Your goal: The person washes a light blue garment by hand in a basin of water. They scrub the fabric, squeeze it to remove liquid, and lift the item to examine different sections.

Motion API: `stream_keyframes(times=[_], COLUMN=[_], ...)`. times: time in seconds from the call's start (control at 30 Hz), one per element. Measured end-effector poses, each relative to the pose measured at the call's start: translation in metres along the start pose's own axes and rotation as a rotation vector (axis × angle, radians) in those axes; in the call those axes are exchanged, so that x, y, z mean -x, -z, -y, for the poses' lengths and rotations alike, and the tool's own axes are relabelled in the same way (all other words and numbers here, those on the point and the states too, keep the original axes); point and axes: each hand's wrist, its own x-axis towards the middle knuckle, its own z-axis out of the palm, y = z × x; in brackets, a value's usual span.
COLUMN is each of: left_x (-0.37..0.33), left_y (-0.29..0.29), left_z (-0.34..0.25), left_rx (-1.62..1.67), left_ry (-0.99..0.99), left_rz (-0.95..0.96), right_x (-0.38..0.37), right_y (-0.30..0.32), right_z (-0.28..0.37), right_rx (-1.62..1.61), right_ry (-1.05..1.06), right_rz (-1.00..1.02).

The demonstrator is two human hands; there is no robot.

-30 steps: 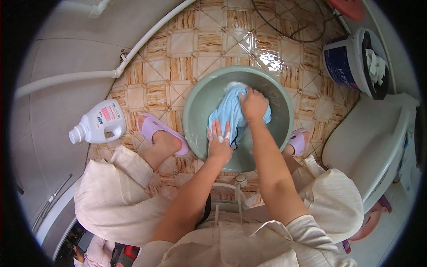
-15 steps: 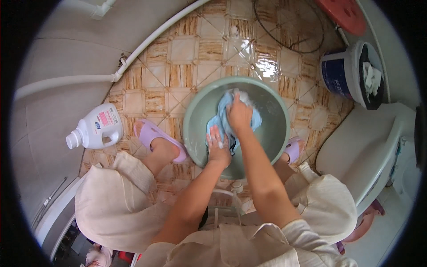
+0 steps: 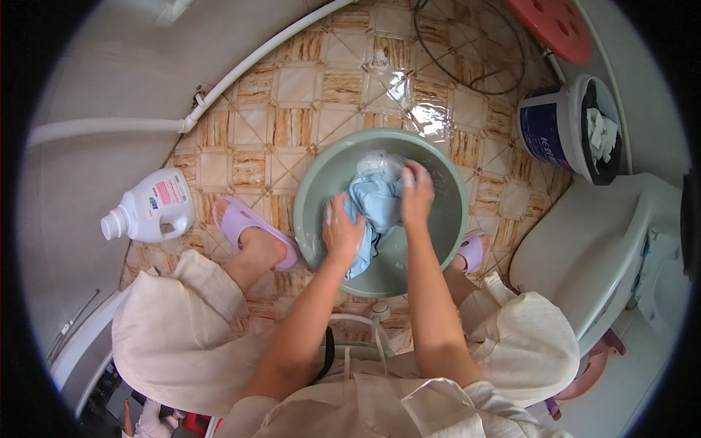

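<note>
A wet light blue cloth (image 3: 378, 203) with a dark trim lies bunched in a grey-green basin (image 3: 307, 244) on the floor between my feet. White suds (image 3: 378, 162) sit at its far end. At the cloth's left side, my left hand (image 3: 343, 232) is closed on its edge, with foam on the skin. My right hand (image 3: 417, 196), slightly blurred, has its fingers curled against the right side of the cloth; their tips are partly hidden. Both forearms reach in over the basin's near rim.
A white detergent bottle (image 3: 155, 206) lies at left near my purple slipper (image 3: 252, 230). At right are a bucket (image 3: 544, 128) with white scraps and a white toilet (image 3: 577, 241). A hose (image 3: 467, 84), a red stool (image 3: 551, 29) and wet tiles are beyond.
My right hand has moved from on top of the cloth to its right side. My left hand has shifted up and left along it. The cloth is now bunched between them.
</note>
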Motion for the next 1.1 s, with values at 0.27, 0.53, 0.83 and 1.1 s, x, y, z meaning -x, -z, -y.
stream_keyframes(times=[0.27, 0.53, 0.83, 1.1], left_x=[-0.053, 0.038, 0.082, 0.074], left_y=[0.007, 0.03, -0.008, -0.014], left_z=[-0.011, -0.022, 0.036, 0.025], left_rx=[-0.135, 0.291, -0.726, -0.878], left_ry=[-0.168, -0.213, -0.423, -0.279], left_rz=[0.135, -0.297, 0.084, 0.388], right_x=[0.029, 0.008, 0.059, -0.01], right_y=[0.031, 0.081, -0.015, -0.032], right_z=[-0.026, 0.019, 0.035, 0.01], right_rx=[-0.465, -1.423, 0.483, 0.629], right_ry=[-0.506, -0.333, -0.03, -0.324], right_rz=[0.048, 0.037, 0.217, 0.246])
